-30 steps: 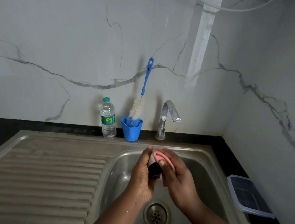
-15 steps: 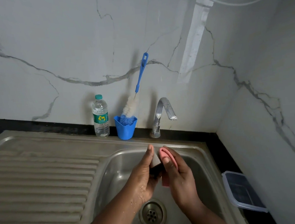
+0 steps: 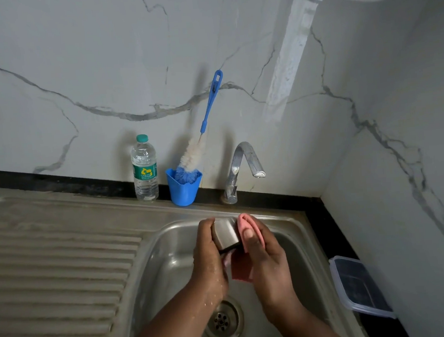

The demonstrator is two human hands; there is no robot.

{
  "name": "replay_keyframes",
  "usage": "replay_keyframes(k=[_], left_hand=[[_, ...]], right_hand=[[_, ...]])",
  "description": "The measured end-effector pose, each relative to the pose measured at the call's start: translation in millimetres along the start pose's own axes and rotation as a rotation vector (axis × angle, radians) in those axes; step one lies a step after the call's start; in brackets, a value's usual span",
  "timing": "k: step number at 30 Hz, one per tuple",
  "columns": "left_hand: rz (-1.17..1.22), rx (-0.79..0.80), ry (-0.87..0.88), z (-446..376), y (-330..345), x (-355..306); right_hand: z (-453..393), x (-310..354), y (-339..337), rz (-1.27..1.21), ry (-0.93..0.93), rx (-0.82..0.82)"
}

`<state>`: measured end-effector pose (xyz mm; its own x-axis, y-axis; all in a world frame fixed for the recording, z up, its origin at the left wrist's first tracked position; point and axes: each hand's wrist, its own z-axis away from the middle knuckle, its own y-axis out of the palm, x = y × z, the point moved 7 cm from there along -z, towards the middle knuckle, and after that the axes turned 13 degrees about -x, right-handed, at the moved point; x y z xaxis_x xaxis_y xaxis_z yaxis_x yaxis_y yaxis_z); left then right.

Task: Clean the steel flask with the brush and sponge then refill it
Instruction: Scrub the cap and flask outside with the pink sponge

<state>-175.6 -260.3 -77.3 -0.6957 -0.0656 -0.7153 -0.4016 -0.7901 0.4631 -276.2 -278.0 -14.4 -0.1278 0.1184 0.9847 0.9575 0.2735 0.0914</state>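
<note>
At 6 o'clock, the drain (image 3: 224, 321) sits in the sink (image 3: 295, 231) floor. Above it, both hands work over the basin. The left hand (image 3: 208, 257) is clamped around the steel flask (image 3: 225, 234), fingers curled on its body. The right hand (image 3: 266, 258) grips a pink sponge (image 3: 244, 226), folded against the flask's right side.

Progress, as judged: exterior sponging is under way. Whether brushing is done cannot be told; rinsing and refilling appear to remain.

At 3 o'clock, a lidded plastic container (image 3: 357, 288) rests on the counter. At 12 o'clock, the tap (image 3: 242, 166) shows no flow. At 11 o'clock, the brush (image 3: 203, 143) stands in a blue cup (image 3: 184, 191), just beside a water bottle (image 3: 144, 169). Nothing obstructs the reach to them.
</note>
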Motion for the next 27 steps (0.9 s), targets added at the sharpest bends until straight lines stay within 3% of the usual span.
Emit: replay_keyframes(k=[2,4,6,8,10,14,17,20,22,27], left_hand=[[-0.094,-0.081,0.071,-3,-6,-5],[-0.137,-0.118,0.104,-5,-10,-7],[-0.074,-0.010,0.077,2,-3,-9],[-0.036,0.167,-0.011,11,8,-7],[-0.026,0.260,-0.044,16,15,-6],[-0.041,0.208,0.059,14,15,-9],[-0.049,0.145,0.158,20,16,-7],[-0.123,0.099,0.253,33,28,3],[-0.131,0.000,0.323,41,33,-2],[-0.263,0.121,0.387,58,55,-10]], right_hand=[[4,10,2,0.137,-0.155,-0.001],[12,20,6,0.505,-0.558,0.027],[16,11,6,0.731,-0.830,0.068],[15,9,3,0.677,-0.835,0.074],[17,11,1,0.542,-0.711,0.098],[20,11,-2,0.227,-0.416,0.103],[10,12,-17,-0.131,-0.081,0.015],[-3,5,-35,-0.243,0.145,-0.036],[-1,16,-41,-0.179,0.046,0.037],[22,36,-64,0.228,-0.682,0.131]])
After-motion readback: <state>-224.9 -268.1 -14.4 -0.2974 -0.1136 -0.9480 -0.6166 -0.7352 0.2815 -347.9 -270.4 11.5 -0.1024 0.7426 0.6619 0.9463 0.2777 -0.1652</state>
